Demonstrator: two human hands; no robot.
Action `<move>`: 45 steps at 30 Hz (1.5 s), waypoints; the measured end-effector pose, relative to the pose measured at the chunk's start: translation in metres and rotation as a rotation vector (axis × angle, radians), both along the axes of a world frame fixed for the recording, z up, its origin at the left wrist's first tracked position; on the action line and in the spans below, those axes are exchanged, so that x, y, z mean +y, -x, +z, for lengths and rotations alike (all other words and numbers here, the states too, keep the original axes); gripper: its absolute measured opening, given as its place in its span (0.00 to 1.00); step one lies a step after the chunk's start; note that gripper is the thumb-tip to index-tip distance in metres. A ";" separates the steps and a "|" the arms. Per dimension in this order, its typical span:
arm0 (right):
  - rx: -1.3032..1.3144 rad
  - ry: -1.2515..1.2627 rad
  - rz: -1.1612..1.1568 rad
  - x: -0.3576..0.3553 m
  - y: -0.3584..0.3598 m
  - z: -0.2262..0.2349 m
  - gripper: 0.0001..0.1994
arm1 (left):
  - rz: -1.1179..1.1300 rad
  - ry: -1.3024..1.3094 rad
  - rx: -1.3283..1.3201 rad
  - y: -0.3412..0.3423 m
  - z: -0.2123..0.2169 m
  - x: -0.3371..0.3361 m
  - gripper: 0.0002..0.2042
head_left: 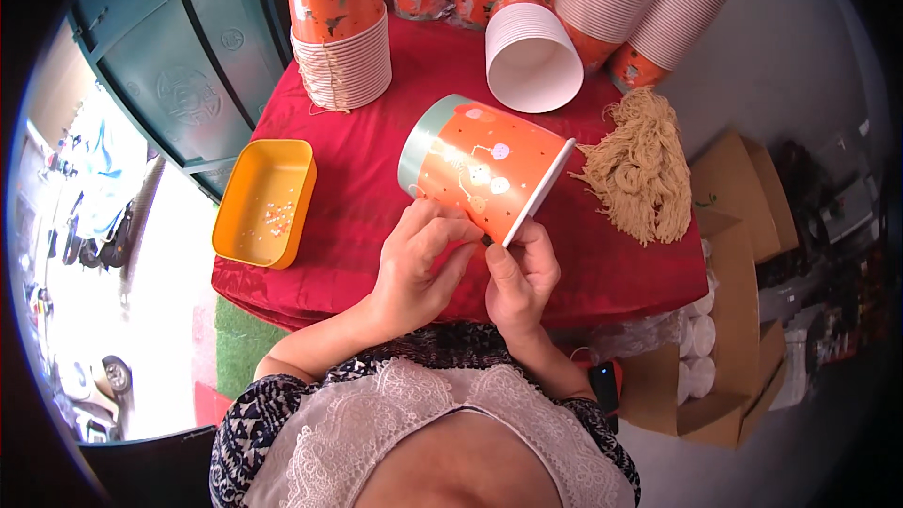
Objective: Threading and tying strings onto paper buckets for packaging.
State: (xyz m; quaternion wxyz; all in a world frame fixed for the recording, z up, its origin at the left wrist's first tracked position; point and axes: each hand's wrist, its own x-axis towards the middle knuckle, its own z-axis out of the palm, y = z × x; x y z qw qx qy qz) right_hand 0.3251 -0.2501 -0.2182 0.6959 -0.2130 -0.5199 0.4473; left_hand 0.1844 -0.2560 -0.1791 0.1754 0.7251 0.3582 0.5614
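Observation:
An orange paper bucket (484, 169) with a pale green base rim and white dotted pictures lies tilted on its side above the red-covered table (376, 226). My left hand (419, 259) touches its side from below, fingers curled against the wall. My right hand (520, 273) pinches the bucket's white open rim between thumb and fingers. Both hands hold the bucket close to my chest.
A yellow tray (263, 202) with small beads sits at the table's left edge. Stacks of orange buckets (340, 23) line the back, one white stack (531, 56) lying on its side. A bundle of tan strings (640, 165) lies right. Cardboard boxes (738, 226) stand on the right.

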 end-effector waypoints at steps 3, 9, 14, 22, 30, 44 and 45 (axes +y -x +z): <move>-0.073 -0.077 -0.075 -0.001 0.006 -0.002 0.08 | 0.038 -0.008 0.014 0.002 -0.002 0.002 0.12; -0.296 -0.211 -0.230 0.003 0.008 -0.003 0.09 | 0.019 0.036 -0.055 0.006 -0.003 0.003 0.10; -0.444 -0.300 -0.333 0.008 0.009 -0.007 0.11 | 0.011 0.101 -0.086 0.008 -0.004 0.006 0.06; -0.524 -0.393 -0.391 0.013 0.009 -0.011 0.13 | -0.002 0.176 -0.123 0.011 -0.009 0.006 0.05; -0.647 -0.509 -0.428 0.017 0.006 -0.008 0.16 | -0.023 0.250 -0.159 0.012 -0.012 0.007 0.03; -0.847 -0.690 -0.502 0.020 0.008 0.000 0.16 | -0.041 0.533 -0.341 0.017 -0.020 0.008 0.01; -0.884 -0.697 -0.513 0.021 0.008 0.001 0.15 | -0.034 0.533 -0.343 0.018 -0.020 0.009 0.01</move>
